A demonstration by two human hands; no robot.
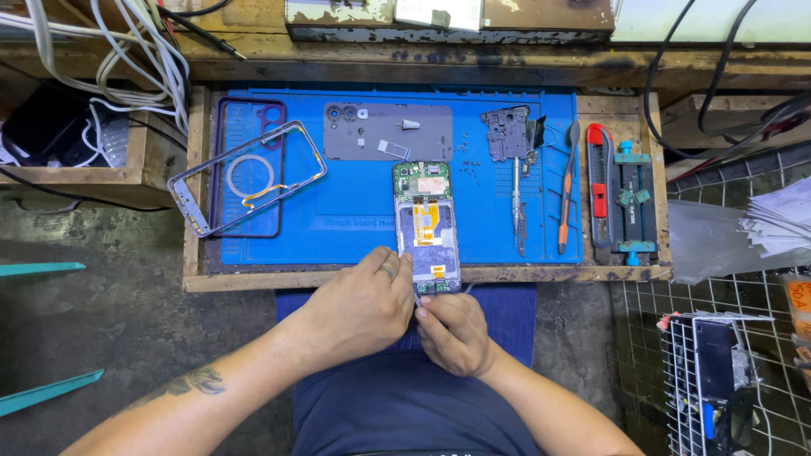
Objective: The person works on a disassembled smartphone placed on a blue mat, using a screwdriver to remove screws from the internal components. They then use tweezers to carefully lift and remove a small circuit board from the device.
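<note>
Wooden and worn, the tabletop (253,279) carries a blue work mat (355,211), and the opened phone (427,224) lies on that mat with its near end reaching the front edge, just ahead of both my hands. My left hand (359,308) is curled, its fingers resting against the phone's lower left corner; my right hand (454,331) sits just below the phone's bottom end, closed in a pinch around a thin metal tool (417,297) whose tip points up at that end. The phone's long axis runs straight away from me, circuit board at the far end, orange flex cable along the middle. Beyond it, near the back of the mat, lies a grey back cover (387,132) with camera holes at its left. To the left, a bare phone frame (245,177) lies tilted across a dark case (249,169). To the right lie a small metal bracket (507,133), a screwdriver (517,207) and an orange-handled spudger (566,194), all lengthwise like the phone, with loose screws scattered between. Off the mat on the right sits a red-and-teal clamp jig (623,198). Nothing lies between my hands and the phone.
</note>
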